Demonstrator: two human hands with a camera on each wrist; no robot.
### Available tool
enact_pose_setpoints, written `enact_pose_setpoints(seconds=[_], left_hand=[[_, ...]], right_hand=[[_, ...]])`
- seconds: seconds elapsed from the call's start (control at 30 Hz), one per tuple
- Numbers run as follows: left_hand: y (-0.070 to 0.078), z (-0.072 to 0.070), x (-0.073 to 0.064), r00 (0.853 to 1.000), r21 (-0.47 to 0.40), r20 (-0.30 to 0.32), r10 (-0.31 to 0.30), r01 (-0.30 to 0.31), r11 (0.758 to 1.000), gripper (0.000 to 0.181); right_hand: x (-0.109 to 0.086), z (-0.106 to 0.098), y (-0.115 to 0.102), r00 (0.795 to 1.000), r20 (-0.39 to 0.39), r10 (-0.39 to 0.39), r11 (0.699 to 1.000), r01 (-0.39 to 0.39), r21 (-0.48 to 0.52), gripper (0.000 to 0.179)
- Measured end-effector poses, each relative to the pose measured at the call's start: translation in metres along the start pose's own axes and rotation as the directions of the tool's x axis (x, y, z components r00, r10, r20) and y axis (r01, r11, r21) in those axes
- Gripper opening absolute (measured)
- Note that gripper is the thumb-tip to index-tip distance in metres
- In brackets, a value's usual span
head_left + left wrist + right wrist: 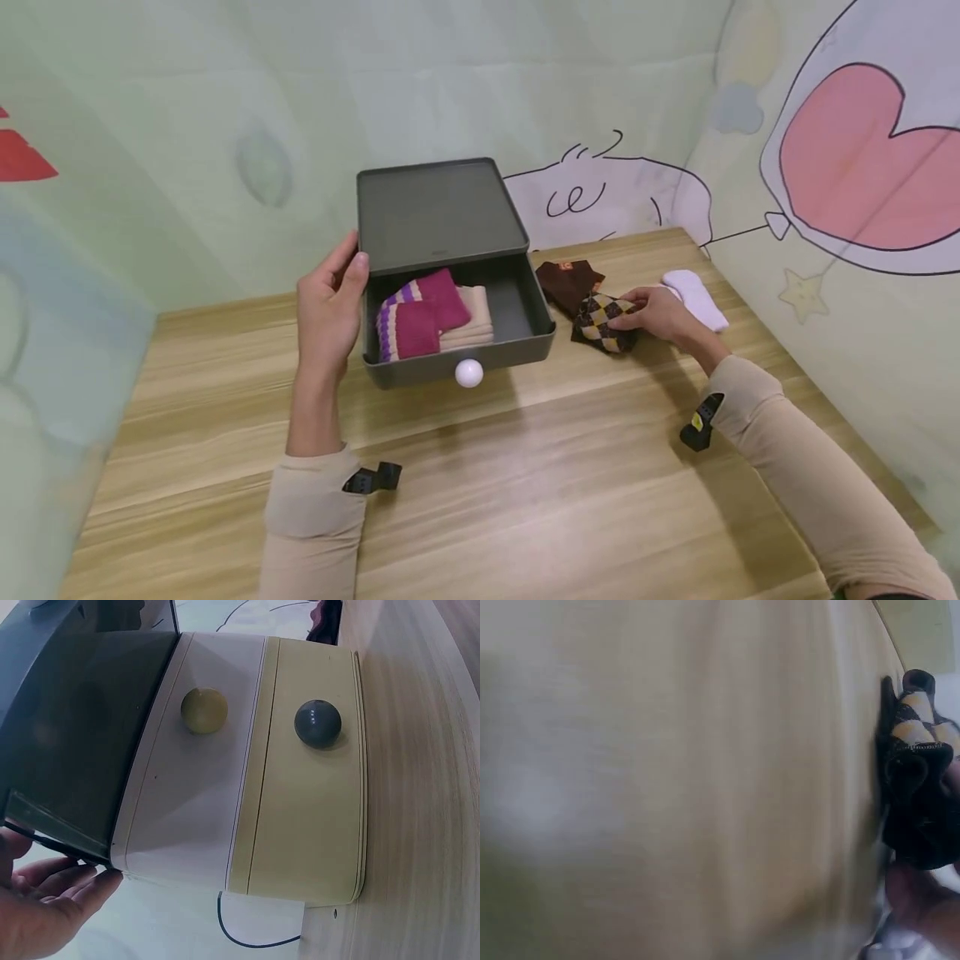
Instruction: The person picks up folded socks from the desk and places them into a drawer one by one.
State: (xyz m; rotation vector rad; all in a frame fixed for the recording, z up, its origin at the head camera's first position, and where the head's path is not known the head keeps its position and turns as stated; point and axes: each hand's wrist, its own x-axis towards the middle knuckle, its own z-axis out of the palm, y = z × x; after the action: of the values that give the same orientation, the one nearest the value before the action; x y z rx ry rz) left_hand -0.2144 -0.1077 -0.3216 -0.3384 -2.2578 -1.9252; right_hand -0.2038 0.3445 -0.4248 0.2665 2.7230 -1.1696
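A grey drawer unit (442, 212) stands at the back of the table, its top drawer (521, 352) pulled out. Inside lie a folded magenta sock (417, 329) with a purple-and-white striped edge and a folded cream sock (472, 312). My left hand (330, 308) grips the unit's left side, thumb at the front edge and fingers along the side. To the right of the drawer, my right hand (663, 318) pinches a folded argyle sock (602, 321) in black, yellow and white. Close behind it is a brown sock (567, 283) with orange marks. White socks (696, 298) lie beyond that hand.
Below the grey drawer sit a white drawer (191, 787) with a yellow knob (204, 710) and a yellow drawer (307, 810) with a grey knob (318, 724). A white knob (468, 373) juts from the open drawer. Printed cloth walls (210, 150) bound the wooden table (525, 500).
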Motion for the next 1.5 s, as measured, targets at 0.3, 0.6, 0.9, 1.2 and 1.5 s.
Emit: enact_pose_setpoints(seconds=[0.3, 0.6, 0.9, 1.2, 1.5], left_hand=[[0.002, 0.0, -0.002, 1.0, 0.029, 0.007, 0.024, -0.024, 0.999, 0.05], [0.002, -0.001, 0.0, 1.0, 0.018, 0.011, 0.024, -0.024, 1.0, 0.05], [0.001, 0.004, 0.0, 0.999, 0.007, 0.033, 0.019, -0.019, 1.0, 0.05], [0.004, 0.0, -0.001, 0.999, -0.001, 0.029, 0.023, -0.023, 1.0, 0.051], [0.002, -0.006, -0.005, 1.0, 0.013, 0.028, 0.013, -0.013, 1.0, 0.05]], right_hand=[[-0.027, -0.014, -0.022, 0.998, -0.051, -0.03, 0.661, 0.057, 0.748, 0.026], [-0.068, -0.031, -0.164, 0.96, 0.05, -0.277, 0.584, 0.127, 0.801, 0.041], [-0.078, -0.001, -0.226, 0.94, 0.289, -0.183, 0.942, 0.084, 0.324, 0.045], [-0.079, 0.03, -0.264, 0.967, 0.112, -0.228, 0.842, 0.253, -0.476, 0.045], [-0.074, 0.049, -0.244, 0.875, -0.008, -0.483, 0.796, 0.436, -0.421, 0.036]])
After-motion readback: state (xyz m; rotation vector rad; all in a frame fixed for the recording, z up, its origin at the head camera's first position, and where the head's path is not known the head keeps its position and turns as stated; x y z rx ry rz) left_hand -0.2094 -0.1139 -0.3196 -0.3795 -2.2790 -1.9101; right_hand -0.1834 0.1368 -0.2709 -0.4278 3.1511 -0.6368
